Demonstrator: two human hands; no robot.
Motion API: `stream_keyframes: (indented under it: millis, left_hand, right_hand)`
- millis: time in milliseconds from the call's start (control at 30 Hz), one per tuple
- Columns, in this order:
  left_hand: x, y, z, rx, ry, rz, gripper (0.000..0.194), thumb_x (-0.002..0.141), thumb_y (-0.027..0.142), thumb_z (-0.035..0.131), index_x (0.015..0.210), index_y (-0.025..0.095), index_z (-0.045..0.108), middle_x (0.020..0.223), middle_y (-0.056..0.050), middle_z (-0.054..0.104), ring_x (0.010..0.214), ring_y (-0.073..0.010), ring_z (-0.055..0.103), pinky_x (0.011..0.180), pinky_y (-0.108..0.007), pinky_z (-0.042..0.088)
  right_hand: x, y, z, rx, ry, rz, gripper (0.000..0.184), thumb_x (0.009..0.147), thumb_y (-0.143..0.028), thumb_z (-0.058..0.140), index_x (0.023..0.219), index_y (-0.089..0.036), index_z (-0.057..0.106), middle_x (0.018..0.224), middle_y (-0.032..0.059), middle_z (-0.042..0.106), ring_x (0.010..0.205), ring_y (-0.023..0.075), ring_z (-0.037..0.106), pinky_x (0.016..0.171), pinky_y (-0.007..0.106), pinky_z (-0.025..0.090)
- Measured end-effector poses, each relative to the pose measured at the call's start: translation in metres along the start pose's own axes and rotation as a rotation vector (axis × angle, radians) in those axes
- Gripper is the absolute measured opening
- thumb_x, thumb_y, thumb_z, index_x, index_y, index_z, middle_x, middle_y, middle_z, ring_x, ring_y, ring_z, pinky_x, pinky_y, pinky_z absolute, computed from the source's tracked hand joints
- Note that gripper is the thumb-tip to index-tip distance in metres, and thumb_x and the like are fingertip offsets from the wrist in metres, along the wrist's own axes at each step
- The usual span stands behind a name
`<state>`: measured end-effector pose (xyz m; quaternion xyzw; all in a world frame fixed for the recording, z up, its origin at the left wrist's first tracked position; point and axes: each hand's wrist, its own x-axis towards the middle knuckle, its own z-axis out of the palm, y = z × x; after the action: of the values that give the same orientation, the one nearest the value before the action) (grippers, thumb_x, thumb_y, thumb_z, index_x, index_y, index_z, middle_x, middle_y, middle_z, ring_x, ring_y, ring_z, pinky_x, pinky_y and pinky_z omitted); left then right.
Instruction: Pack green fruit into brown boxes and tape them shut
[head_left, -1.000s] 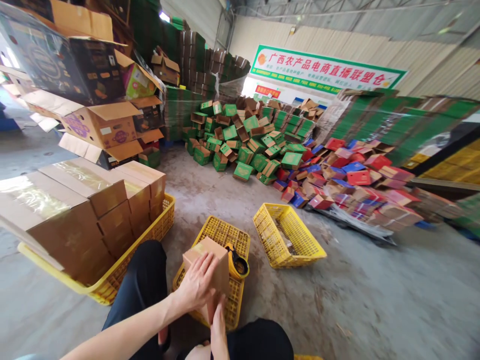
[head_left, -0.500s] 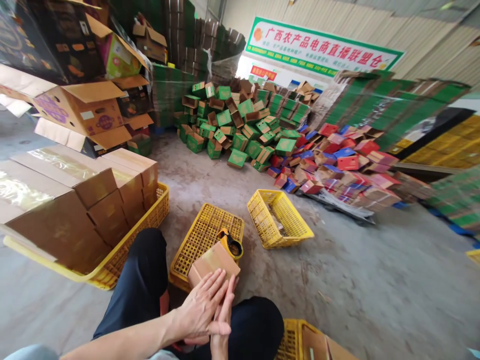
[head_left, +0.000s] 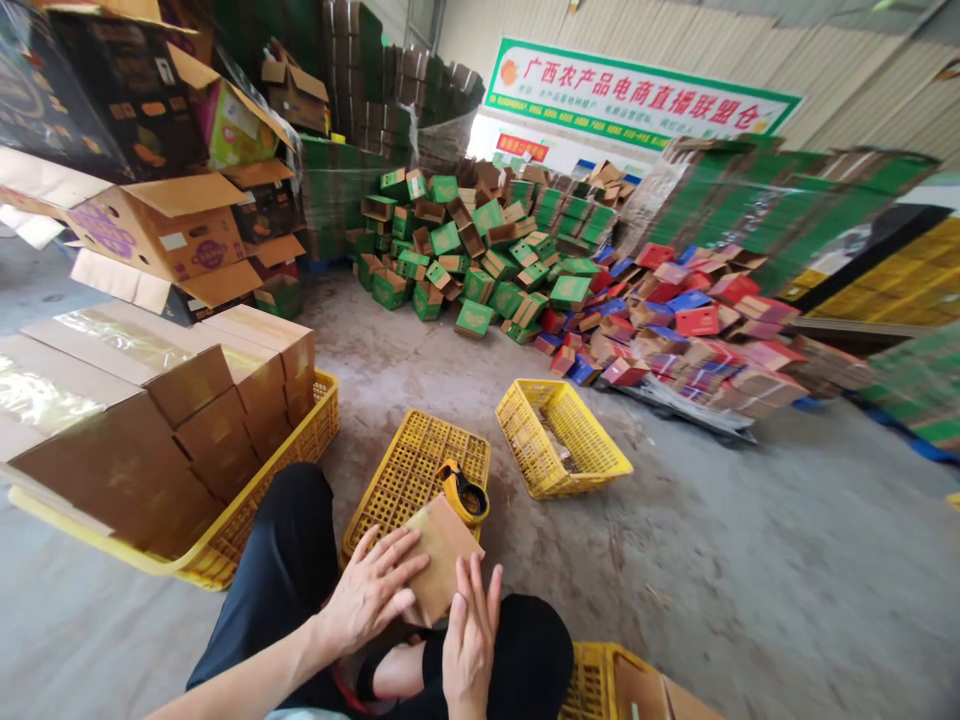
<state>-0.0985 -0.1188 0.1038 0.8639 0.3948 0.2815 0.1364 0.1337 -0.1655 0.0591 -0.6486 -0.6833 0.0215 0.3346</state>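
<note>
A small brown cardboard box (head_left: pixel 442 550) rests on an upturned yellow crate (head_left: pixel 409 470) just in front of my knees. My left hand (head_left: pixel 371 590) lies spread across the box's left face, fingers stretched out and pressing on it. Flat against the near right side of the box is my right hand (head_left: pixel 469 640), its fingers extended upward. A yellow tape dispenser (head_left: pixel 463 492) sits on the crate right behind the box.
A yellow basket (head_left: pixel 247 530) at my left holds several taped brown boxes. An open yellow basket (head_left: pixel 559 450) lies ahead on the concrete floor. Piles of green boxes (head_left: pixel 480 250) and red and blue boxes (head_left: pixel 690 330) fill the back. Another yellow crate (head_left: pixel 600 680) is at my right knee.
The box has been tipped down and turned toward me. My hands have shifted from its top and front to lie flat on its two sides. The view tilted downward.
</note>
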Motion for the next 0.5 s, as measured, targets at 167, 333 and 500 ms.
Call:
stream_keyframes:
  millis: [167,333,500]
  left_hand:
    - [-0.001,-0.003,0.02,-0.033,0.049,-0.045,0.05,0.107,0.053,0.049,0.151,0.029,0.055,0.161,-0.008,0.047,0.148,-0.0312,0.042,0.124,-0.054,0.032]
    - [0.003,-0.007,0.039,-0.101,0.115,-0.041,0.048,0.109,0.051,0.041,0.143,0.024,0.06,0.155,-0.012,0.051,0.147,-0.0321,0.041,0.123,-0.057,0.032]
    - [0.0,-0.014,0.05,-0.123,0.129,-0.036,0.05,0.109,0.054,0.037,0.142,0.024,0.059,0.151,-0.013,0.054,0.144,-0.0319,0.044,0.125,-0.06,0.026]
  right_hand:
    - [0.021,-0.001,-0.015,-0.081,-0.168,-0.16,0.051,0.11,-0.039,0.032,0.16,-0.032,0.041,0.159,0.001,0.05,0.16,0.037,0.015,0.122,0.069,0.033]
    - [0.052,-0.005,-0.028,-0.164,-0.308,-0.28,0.054,0.109,-0.045,0.037,0.162,-0.037,0.033,0.162,-0.0004,0.045,0.158,0.0393,0.02,0.119,0.071,0.036]
    - [0.084,-0.017,-0.027,-0.198,-0.372,-0.359,0.058,0.108,-0.049,0.043,0.163,-0.037,0.029,0.164,-0.0002,0.041,0.158,0.0388,0.02,0.12,0.07,0.034]
